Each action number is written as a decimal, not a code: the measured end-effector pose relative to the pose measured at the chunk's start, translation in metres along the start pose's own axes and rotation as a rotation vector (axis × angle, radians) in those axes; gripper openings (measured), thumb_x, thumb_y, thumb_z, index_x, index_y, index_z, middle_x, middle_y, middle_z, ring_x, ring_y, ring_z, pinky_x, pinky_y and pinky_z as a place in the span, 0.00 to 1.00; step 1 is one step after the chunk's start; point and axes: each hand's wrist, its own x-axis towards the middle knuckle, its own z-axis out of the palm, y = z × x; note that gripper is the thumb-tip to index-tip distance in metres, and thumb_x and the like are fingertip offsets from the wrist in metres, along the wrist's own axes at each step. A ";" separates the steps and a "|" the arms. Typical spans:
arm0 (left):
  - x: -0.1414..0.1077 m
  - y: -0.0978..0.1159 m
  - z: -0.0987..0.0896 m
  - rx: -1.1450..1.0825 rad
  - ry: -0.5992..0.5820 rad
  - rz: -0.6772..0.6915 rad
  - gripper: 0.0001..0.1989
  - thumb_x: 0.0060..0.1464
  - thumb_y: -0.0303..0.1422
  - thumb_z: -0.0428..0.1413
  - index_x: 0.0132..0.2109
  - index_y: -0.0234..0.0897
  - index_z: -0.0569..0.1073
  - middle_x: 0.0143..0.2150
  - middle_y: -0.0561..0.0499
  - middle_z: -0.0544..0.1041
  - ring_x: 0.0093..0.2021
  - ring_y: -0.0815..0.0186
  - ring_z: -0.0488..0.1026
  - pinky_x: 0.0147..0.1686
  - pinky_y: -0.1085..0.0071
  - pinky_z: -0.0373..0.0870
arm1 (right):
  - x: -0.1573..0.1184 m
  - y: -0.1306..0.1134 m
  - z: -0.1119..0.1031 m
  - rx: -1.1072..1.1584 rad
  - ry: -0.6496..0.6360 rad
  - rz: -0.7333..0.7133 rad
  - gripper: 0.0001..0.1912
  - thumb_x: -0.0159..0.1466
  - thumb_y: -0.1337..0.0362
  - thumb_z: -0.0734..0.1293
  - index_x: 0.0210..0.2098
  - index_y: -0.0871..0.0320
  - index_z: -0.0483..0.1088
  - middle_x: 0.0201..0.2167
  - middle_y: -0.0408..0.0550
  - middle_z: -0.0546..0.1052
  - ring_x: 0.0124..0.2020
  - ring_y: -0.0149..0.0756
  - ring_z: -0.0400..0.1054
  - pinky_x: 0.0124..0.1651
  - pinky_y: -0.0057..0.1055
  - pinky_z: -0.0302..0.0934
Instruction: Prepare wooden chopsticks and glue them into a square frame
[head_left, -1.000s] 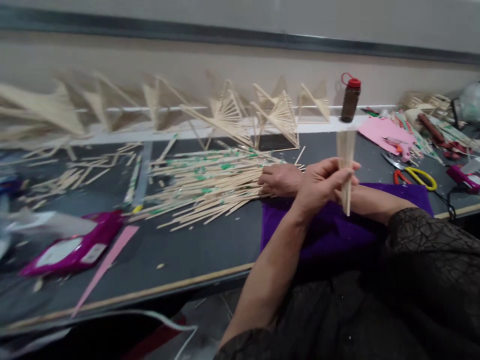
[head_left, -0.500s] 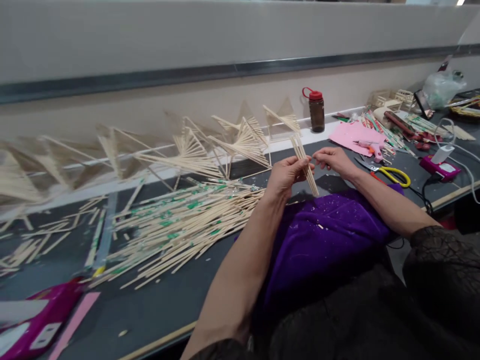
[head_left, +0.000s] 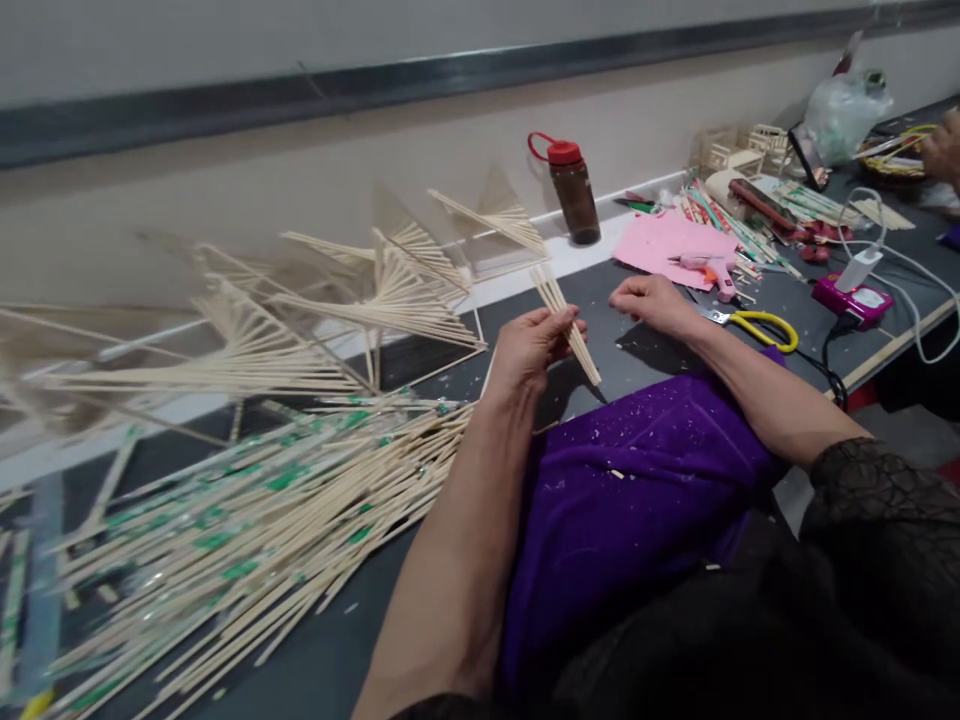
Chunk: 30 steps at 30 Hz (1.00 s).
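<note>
Several slim pale sticks (head_left: 553, 290), loosely fanned, sit in the left hand (head_left: 529, 350), held over the dark worktop (head_left: 322, 670) with their upper ends leaning to 11 o'clock and their lower ends to 5. That hand's grip is closed, pinching the sticks near mid-length between thumb and fingers. They look light, dry and fairly stiff, likely to snap if bent hard and to slide past one another if pinched loosely; the middle of the bunch seems the sound place to hold, with the tips left free.

At 3 o'clock from the sticks, well apart from them, the right hand (head_left: 656, 303) hovers with its fingertips drawn together; whether anything small is pinched there cannot be told. The purple cloth (head_left: 630, 500), flecked with pale scraps, spreads at 5 o'clock. A big loose pile of sticks (head_left: 322, 510), with green bits among it, lies at 8 o'clock, and fanned stick frames (head_left: 390, 300) stand near the wall around 9 to 10. The brown bottle (head_left: 576, 200) is at 12, a pink glue gun (head_left: 712, 270) on a pink sheet (head_left: 652, 240) around 2, and yellow-handled scissors (head_left: 784, 325) at 3, beyond the right wrist.
</note>
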 end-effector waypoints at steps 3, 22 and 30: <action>0.003 0.000 -0.007 -0.017 0.065 0.019 0.15 0.36 0.35 0.64 0.33 0.32 0.75 0.24 0.51 0.77 0.24 0.70 0.73 0.24 0.77 0.67 | -0.005 -0.001 -0.003 -0.451 -0.187 -0.088 0.09 0.58 0.68 0.66 0.37 0.62 0.76 0.34 0.48 0.76 0.34 0.30 0.66 0.37 0.26 0.54; 0.007 -0.015 -0.004 0.027 0.086 0.092 0.16 0.34 0.36 0.65 0.32 0.32 0.75 0.24 0.50 0.76 0.22 0.71 0.70 0.23 0.76 0.66 | -0.009 -0.018 0.006 -0.921 -0.454 -0.073 0.16 0.59 0.72 0.61 0.43 0.58 0.75 0.44 0.53 0.77 0.41 0.37 0.69 0.34 0.28 0.53; 0.004 -0.014 -0.002 0.076 0.089 0.105 0.18 0.32 0.38 0.65 0.33 0.32 0.76 0.25 0.50 0.77 0.24 0.69 0.72 0.25 0.75 0.68 | -0.004 -0.030 0.005 -0.935 -0.553 -0.045 0.17 0.59 0.73 0.60 0.45 0.62 0.74 0.44 0.55 0.78 0.42 0.39 0.71 0.34 0.28 0.55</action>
